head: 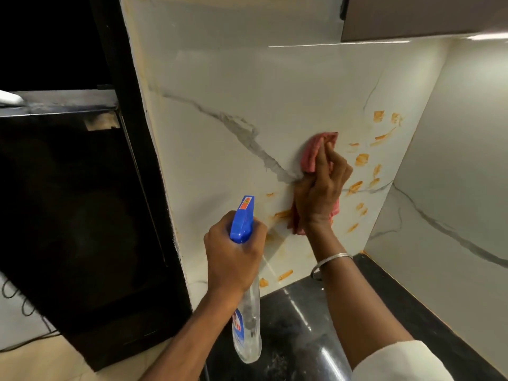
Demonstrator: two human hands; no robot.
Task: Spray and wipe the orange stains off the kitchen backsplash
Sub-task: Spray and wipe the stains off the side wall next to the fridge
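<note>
Against the marble backsplash (pixel 220 78), one pink cloth (pixel 312 155) is gripped by the right hand (pixel 321 193) and one blue-topped spray bottle (pixel 243 215) by the left hand (pixel 233 257), amid over a dozen orange stains (pixel 361 159).

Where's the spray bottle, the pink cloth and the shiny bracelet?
spray bottle (pixel 247 334), head view, on its clear body.
pink cloth (pixel 310 156), head view, on the bunched top part.
bracelet (pixel 336 255), head view, on the silver band.

Glossy marble backsplash (pixel 220 78), pink cloth (pixel 313 152), polished countertop (pixel 297 312).
</note>
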